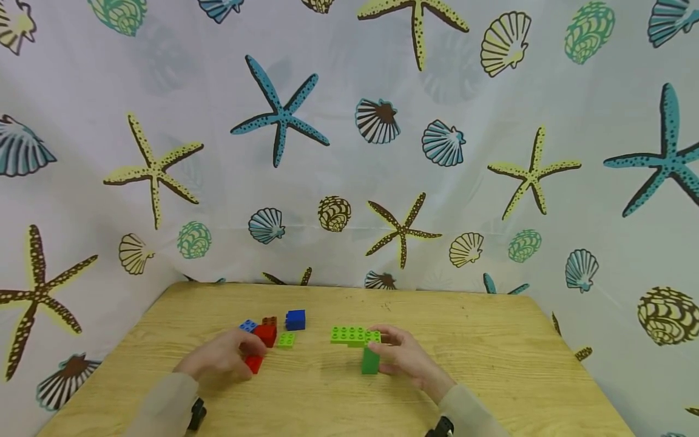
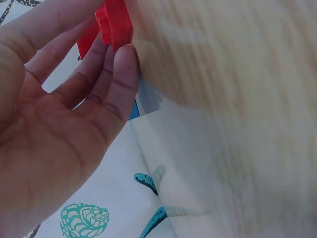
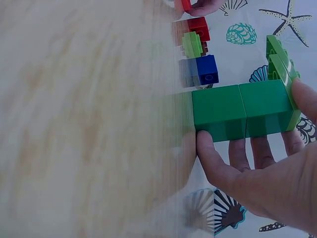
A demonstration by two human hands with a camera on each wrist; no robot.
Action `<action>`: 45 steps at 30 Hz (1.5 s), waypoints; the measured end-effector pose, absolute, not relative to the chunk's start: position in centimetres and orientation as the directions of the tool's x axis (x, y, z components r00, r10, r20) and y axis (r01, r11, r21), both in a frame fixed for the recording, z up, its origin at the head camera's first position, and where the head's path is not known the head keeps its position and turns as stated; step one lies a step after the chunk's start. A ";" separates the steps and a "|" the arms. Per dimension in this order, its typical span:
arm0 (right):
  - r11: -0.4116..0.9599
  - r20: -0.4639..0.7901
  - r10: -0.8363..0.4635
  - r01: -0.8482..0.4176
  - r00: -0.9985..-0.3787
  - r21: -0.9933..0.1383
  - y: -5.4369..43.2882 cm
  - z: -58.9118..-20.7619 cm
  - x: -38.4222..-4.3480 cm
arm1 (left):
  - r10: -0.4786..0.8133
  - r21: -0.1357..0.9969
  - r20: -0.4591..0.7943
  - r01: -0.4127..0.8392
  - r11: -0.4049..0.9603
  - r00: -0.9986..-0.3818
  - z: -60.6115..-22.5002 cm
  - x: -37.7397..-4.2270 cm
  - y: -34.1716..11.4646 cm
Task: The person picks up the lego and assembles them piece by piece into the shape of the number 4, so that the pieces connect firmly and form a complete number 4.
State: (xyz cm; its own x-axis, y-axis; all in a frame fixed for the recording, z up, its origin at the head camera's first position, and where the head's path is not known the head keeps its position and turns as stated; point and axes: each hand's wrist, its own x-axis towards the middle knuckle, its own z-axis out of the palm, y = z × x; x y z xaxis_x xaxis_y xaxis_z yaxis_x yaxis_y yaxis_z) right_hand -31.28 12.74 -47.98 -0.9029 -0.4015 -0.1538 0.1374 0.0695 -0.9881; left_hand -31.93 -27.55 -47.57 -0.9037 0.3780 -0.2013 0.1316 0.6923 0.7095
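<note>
Here, wood tbl (image 1: pixel 317 400) w/ bricks (image 1: pixel 296 320); seashell-print sheet (image 1: pixel 338 173) behind.

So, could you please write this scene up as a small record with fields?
Left hand: the hand pinches a thin red brick
Right hand: the hand holds an upright green stack
Stack build: two dark green blocks, with light green pieces on top, overhanging toward the left hand
Loose bricks: red block, blue block, brown brick, lighter blue brick, small light green brick
Surface: wood-grain table
Backdrop: white cloth printed with starfish and shells
</note>
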 end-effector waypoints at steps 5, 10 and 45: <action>0.078 -0.151 -0.399 0.131 -0.904 -0.988 12.7 -48.1 -31.4 | 0.362 0.683 -0.219 0.123 0.720 -0.906 -47.8 -32.1 -27.3; 0.081 -0.147 -0.396 0.125 -0.906 -0.989 12.7 -48.3 -31.3 | 0.354 0.671 -0.236 0.112 0.733 -0.905 -47.7 -32.0 -26.9; 0.078 -0.151 -0.405 0.131 -0.902 -0.988 12.9 -48.2 -31.6 | 0.421 0.793 -0.008 0.250 0.555 -0.907 -47.2 -32.5 -21.6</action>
State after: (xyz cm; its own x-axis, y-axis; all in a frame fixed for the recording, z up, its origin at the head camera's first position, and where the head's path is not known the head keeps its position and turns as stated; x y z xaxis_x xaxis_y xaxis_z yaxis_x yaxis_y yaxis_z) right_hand -31.61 12.94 -48.23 -0.9019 -0.4047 -0.1514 0.1308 0.0781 -0.9883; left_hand -32.52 -21.58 -47.15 -0.9070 0.4210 -0.0084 0.2504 0.5553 0.7930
